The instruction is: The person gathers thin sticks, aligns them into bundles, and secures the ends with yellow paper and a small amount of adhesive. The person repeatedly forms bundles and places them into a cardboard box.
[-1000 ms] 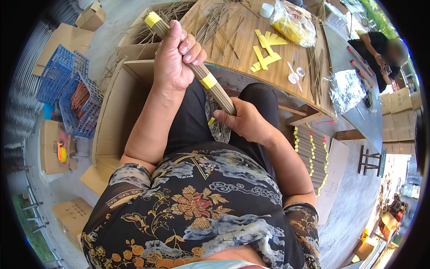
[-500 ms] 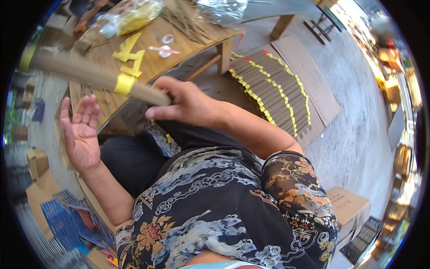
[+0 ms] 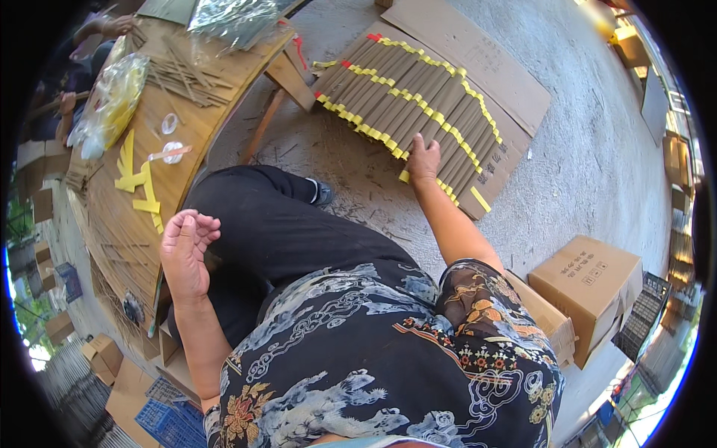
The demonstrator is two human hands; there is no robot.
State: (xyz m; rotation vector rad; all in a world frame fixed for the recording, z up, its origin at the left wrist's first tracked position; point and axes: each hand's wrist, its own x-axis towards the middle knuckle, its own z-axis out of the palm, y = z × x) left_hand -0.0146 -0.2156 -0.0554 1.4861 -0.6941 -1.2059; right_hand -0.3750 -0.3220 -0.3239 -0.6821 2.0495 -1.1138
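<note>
My right hand (image 3: 423, 158) reaches down to a pile of brown stick bundles (image 3: 388, 112) on a flat cardboard sheet on the floor. Its fingers grip a bundle at the pile's near side; most of that bundle is hidden under the hand. Bands of yellow tape circle the bundles in rows, with red tape at the far left corner. Beside the wooden table (image 3: 224, 82), my left hand (image 3: 190, 250) is raised with loosely bent fingers and nothing visible in it. Yellow tape strips (image 3: 134, 179) hang along the table edge near that hand.
Loose thin sticks (image 3: 187, 78), a clear plastic bag (image 3: 112, 104) and tape rolls (image 3: 172, 153) lie on the table. At its far left, another person's hand (image 3: 119, 26) shows. A carton (image 3: 586, 287) stands at my right, blue crates (image 3: 168, 418) at lower left.
My right hand has carried a taped bundle from beside the table down to the pile on the right. My left hand's fingers have curled. The view has turned right.
</note>
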